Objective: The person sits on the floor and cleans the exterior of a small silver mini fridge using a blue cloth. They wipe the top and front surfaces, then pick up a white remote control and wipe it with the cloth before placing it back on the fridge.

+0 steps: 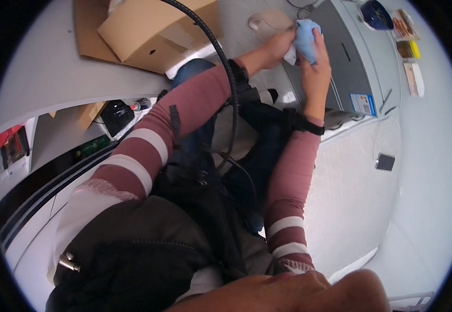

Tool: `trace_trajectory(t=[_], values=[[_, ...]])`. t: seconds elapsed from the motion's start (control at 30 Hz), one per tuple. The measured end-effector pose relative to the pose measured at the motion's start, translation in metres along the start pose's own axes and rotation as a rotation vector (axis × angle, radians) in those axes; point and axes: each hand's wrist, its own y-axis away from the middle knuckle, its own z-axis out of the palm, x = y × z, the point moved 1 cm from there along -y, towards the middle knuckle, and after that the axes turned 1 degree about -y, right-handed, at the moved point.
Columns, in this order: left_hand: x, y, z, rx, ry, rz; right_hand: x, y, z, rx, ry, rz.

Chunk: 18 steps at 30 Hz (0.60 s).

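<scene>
A bunched light blue cloth [306,39] is between my two hands, in front of a grey appliance front. Around its right and lower side, my right hand [316,72] is closed on it. My left hand [279,48] grips at its left edge, the fingers partly hidden and blurred. A small white piece [290,56] shows just below the cloth between the hands; what it is cannot be told. Left of the cloth, beyond my left hand, lies a blurred beige rounded object [269,22].
An open cardboard box [163,35] stands at upper left. A black braided cable [226,66] arches across the view. The grey-fronted appliance [343,58] carries a blue-edged label. On the light surface at right are a dark blue bowl [376,15] and a yellow-lidded jar [408,49].
</scene>
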Motion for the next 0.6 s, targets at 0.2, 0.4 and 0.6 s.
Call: trace_trajectory(t=[0.2,0.4,0.6], values=[[-0.002,-0.01,-0.023,0.303,-0.129,-0.089,0.004,0.01,0.006,-0.347,-0.143,0.221],[-0.001,-0.008,-0.009,0.038,-0.05,-0.01,0.015,0.007,0.014,-0.135,-0.17,0.343],[0.003,-0.013,-0.015,0.139,-0.201,0.101,0.014,0.01,-0.002,-0.247,-0.166,0.405]])
